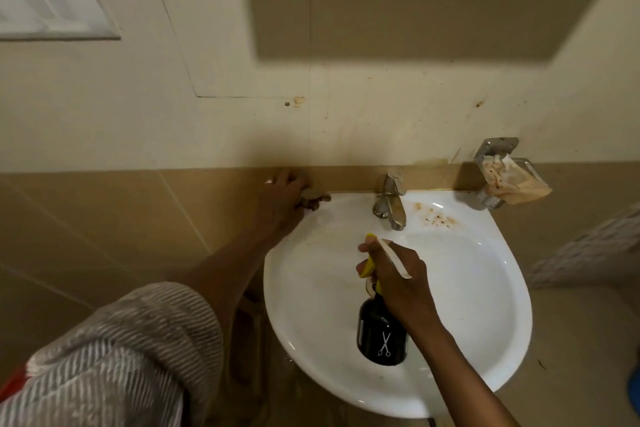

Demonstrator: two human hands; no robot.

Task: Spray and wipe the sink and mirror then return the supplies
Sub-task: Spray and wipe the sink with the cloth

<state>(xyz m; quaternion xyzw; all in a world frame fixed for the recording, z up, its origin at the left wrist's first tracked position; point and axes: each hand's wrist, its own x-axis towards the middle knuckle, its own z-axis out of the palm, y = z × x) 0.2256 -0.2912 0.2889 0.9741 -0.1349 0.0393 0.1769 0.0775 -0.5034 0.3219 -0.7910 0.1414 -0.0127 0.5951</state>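
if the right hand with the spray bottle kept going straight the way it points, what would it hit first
The right hand holds the spray bottle with its nozzle aimed toward the back of the sink. Going straight on, it would probably meet the faucet first, though depth is hard to judge.

A: Any writing we can read here?

B: No words or numbers. We only see a white scissors emblem on the black spray bottle (382,338).

A: And beside it?

B: Pale marks on the left edge, too blurred to read.
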